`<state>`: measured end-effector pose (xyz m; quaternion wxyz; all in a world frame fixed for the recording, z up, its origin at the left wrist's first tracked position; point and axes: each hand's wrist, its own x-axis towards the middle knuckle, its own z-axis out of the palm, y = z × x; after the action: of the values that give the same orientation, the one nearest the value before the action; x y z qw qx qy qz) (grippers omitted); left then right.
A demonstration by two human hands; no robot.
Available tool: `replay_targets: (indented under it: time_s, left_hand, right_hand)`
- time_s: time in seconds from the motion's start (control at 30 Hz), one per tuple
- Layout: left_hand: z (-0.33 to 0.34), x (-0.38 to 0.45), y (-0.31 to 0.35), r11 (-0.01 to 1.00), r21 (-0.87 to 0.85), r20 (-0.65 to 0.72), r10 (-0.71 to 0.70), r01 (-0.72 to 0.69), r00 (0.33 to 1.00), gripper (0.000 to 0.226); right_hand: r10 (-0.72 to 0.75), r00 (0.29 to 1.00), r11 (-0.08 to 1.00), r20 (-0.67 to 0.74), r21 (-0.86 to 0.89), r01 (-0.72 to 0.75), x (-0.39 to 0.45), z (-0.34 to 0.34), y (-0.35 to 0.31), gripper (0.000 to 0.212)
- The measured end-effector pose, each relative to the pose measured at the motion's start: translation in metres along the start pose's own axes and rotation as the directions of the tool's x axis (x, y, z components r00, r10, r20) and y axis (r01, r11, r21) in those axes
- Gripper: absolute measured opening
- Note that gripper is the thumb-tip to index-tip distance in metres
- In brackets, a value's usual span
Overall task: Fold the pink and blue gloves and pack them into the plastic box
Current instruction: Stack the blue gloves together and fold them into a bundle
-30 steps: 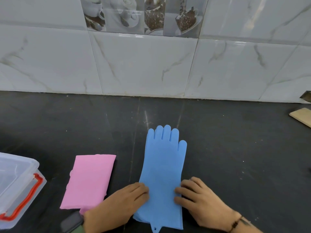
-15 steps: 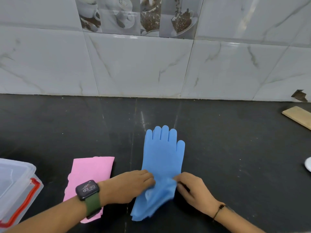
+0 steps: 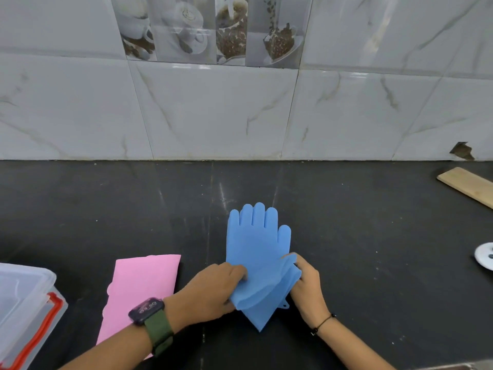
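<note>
I see the black countertop (image 3: 346,236) running under everything. At its near left edge sits the clear plastic box (image 3: 24,311) with red latches. Right of it lies the folded pink glove (image 3: 138,289), flat. The blue glove (image 3: 256,244) lies centre, fingers pointing far, its cuff lifted and folded over. My left hand (image 3: 210,292) pinches the cuff's left side; my right hand (image 3: 306,287) grips its right edge.

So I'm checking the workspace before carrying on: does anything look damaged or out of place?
One thing: the wall tile at the far right has a chipped patch at its bottom edge, exposing brown beneath. Otherwise nothing stands out; the pink glove lies folded flat beside the plastic box.
</note>
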<state>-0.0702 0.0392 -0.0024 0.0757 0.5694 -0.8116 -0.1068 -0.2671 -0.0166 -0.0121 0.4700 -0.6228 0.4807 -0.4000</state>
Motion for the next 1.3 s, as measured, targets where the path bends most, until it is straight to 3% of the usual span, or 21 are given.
replay_targets:
  time_s: [0.23, 0.33, 0.47, 0.57, 0.67, 0.73, 0.83, 0.93, 1.0, 1.07, 1.13, 1.23, 1.3]
  left_hand:
    - [0.004, -0.001, 0.008, 0.998, -0.01, 0.038, -0.064, 0.064, 0.997, 0.067]
    - [0.007, 0.0, 0.014, 0.993, 0.039, -0.087, -0.103, 0.107, 0.991, 0.067]
    - [0.014, 0.0, 0.032, 0.981, 0.175, -0.231, -0.044, 0.086, 0.972, 0.086]
    - [0.025, 0.003, 0.035, 0.964, 0.228, -0.301, -0.067, 0.14, 0.951, 0.079]
    - [0.017, 0.004, 0.036, 0.943, 0.279, -0.315, -0.09, 0.182, 0.945, 0.053]
    - [0.011, 0.003, 0.034, 0.969, 0.145, -0.308, -0.149, 0.201, 0.94, 0.034]
    - [0.004, 0.006, 0.027, 0.904, -0.295, -0.276, -0.39, 0.309, 0.878, 0.009]
    - [-0.001, 0.02, 0.018, 0.588, -0.708, -0.137, -0.658, 0.391, 0.741, 0.024]
    - [-0.003, 0.032, 0.015, 0.36, -0.829, 0.019, -0.747, 0.428, 0.665, 0.031]
    - [0.0, 0.04, 0.012, 0.259, -0.837, 0.117, -0.776, 0.482, 0.62, 0.032]
    - [0.003, 0.038, 0.013, 0.295, -0.802, 0.132, -0.761, 0.52, 0.636, 0.03]
    - [0.007, 0.033, 0.017, 0.388, -0.766, 0.164, -0.653, 0.513, 0.739, 0.009]
    - [0.01, 0.034, 0.016, 0.507, -0.681, 0.106, -0.645, 0.528, 0.757, 0.011]
  right_hand:
    - [0.029, 0.989, 0.998, -0.145, -0.059, -0.038, 0.006, 0.007, 0.006, 0.022]
    - [0.086, 0.976, 0.996, -0.199, 0.045, -0.079, 0.005, 0.013, 0.003, 0.036]
    - [0.199, 0.956, 0.974, -0.218, 0.153, -0.168, 0.009, 0.017, -0.002, 0.043]
    - [0.255, 0.947, 0.96, -0.197, 0.171, -0.223, 0.013, 0.016, -0.004, 0.041]
    - [0.27, 0.946, 0.956, -0.18, 0.164, -0.242, 0.015, 0.013, -0.005, 0.042]
    - [0.282, 0.945, 0.956, -0.168, 0.138, -0.26, 0.016, 0.01, -0.004, 0.043]
    - [0.259, 0.953, 0.966, -0.158, 0.046, -0.255, 0.019, 0.007, -0.004, 0.038]
    - [0.261, 0.955, 0.961, -0.142, -0.055, -0.271, 0.023, 0.005, -0.004, 0.035]
    - [0.29, 0.95, 0.948, -0.118, -0.102, -0.302, 0.027, 0.005, -0.006, 0.033]
    - [0.306, 0.947, 0.939, -0.1, -0.129, -0.317, 0.028, 0.005, -0.007, 0.031]
    - [0.301, 0.949, 0.936, -0.098, -0.16, -0.314, 0.027, 0.004, -0.006, 0.033]
    - [0.271, 0.955, 0.938, -0.117, -0.19, -0.289, 0.024, 0.002, -0.003, 0.034]
    - [0.251, 0.957, 0.937, -0.143, -0.213, -0.277, 0.023, 0.002, -0.003, 0.033]
